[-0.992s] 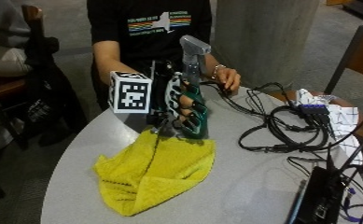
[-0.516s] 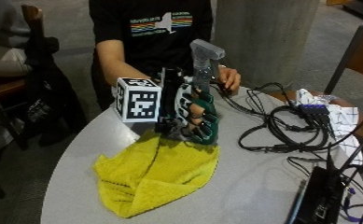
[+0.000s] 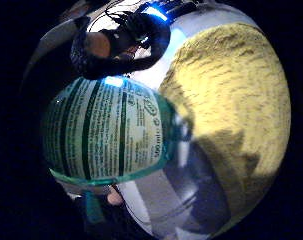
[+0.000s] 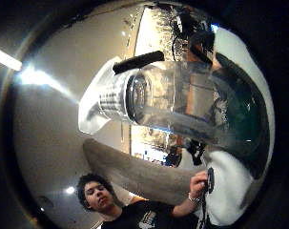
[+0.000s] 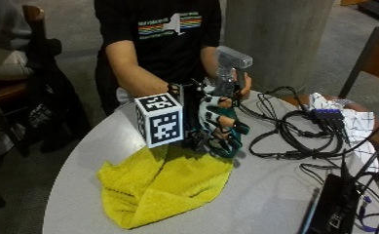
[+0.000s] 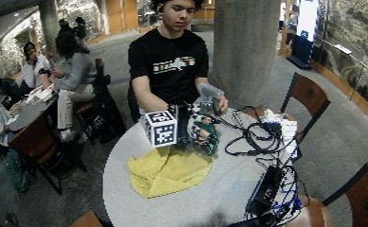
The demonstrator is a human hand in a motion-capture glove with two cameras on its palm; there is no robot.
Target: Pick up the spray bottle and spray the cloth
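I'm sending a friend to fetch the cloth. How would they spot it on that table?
Find the round grey table. On the near side, next to the gloved right hand holding the spray bottle, lies the cloth. It is the only bright yellow, crumpled thing there; everything beside it is black cables.

Soft overhead light, ceiling lamps (image 4: 2, 56) glaring past my palm, highlights on the bottle (image 5: 226, 78) I hold, shadow of my hand (image 5: 218, 124) on the cloth (image 5: 157, 187), sheen on the table (image 5: 267, 195)
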